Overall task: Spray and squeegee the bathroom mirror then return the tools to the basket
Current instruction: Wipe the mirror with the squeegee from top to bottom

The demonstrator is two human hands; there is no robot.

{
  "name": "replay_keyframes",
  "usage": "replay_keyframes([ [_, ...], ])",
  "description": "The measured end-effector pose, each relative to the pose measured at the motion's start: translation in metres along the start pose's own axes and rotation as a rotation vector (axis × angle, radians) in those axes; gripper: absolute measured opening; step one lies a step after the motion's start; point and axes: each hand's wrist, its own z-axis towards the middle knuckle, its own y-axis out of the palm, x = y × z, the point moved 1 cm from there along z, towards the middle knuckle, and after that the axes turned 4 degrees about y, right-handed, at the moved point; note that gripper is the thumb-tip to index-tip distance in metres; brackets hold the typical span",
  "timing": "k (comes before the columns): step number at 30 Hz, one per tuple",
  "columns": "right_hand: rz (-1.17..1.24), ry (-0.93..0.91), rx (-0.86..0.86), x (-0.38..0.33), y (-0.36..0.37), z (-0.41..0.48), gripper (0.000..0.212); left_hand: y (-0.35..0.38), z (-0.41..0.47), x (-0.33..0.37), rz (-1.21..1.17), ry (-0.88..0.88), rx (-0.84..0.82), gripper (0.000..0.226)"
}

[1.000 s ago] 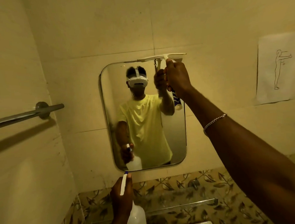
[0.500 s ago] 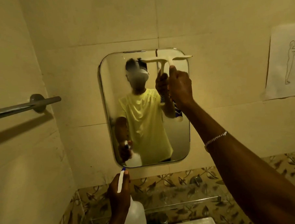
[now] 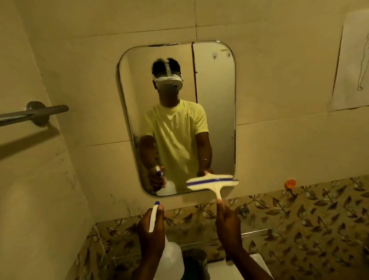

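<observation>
A rounded rectangular mirror (image 3: 215, 92) hangs on the cream tiled wall ahead. My right hand (image 3: 228, 224) grips the handle of a white squeegee (image 3: 212, 183) with a blue strip; its blade lies across the mirror's lower right corner. My left hand (image 3: 151, 234) holds a clear spray bottle (image 3: 171, 265) with a white trigger head and blue nozzle, low and left of the squeegee, below the mirror. No basket is in view.
A metal towel bar (image 3: 28, 114) juts from the left wall. A paper sheet with a line drawing (image 3: 358, 68) is stuck at the right. Leaf-patterned tiles (image 3: 299, 219) run below, with a glass shelf (image 3: 255, 232), an orange hook (image 3: 290, 184) and a white fixture (image 3: 223, 271) at the bottom.
My right hand has drawn the squeegee down the mirror from its top edge to its bottom right corner. My left hand with the bottle has stayed low.
</observation>
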Motion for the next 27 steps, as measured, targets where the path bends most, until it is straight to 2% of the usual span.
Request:
replay_keyframes([
  [3, -0.001, 0.097, -0.034, 0.026, -0.006, -0.021, 0.053, -0.005, -0.006, 0.0, 0.004, -0.005, 0.0, 0.028],
  [5, 0.074, 0.096, -0.035, 0.009, -0.01, -0.026, 0.053, -0.009, -0.006, 0.002, 0.009, 0.0, 0.005, 0.027],
  [7, 0.16, 0.031, -0.055, -0.035, -0.01, -0.021, 0.055, -0.013, -0.003, 0.004, 0.009, 0.005, 0.008, 0.029],
  [10, 0.26, -0.059, -0.129, -0.121, -0.01, 0.003, 0.048, -0.018, 0.002, 0.009, 0.022, 0.027, 0.014, 0.031],
  [13, 0.272, -0.169, -0.181, -0.213, -0.011, 0.029, 0.04, -0.022, 0.007, 0.017, 0.027, 0.044, 0.029, 0.028],
  [17, 0.192, -0.35, -0.152, -0.315, -0.003, 0.053, 0.044, -0.024, 0.011, 0.024, 0.009, 0.055, 0.049, 0.025],
  [22, 0.128, -0.429, -0.104, -0.389, 0.012, 0.072, 0.055, -0.029, 0.014, 0.032, -0.057, 0.047, 0.032, 0.024],
  [27, 0.095, -0.409, -0.093, -0.416, 0.024, 0.072, 0.059, -0.035, 0.02, 0.031, -0.081, 0.058, 0.036, 0.029],
])
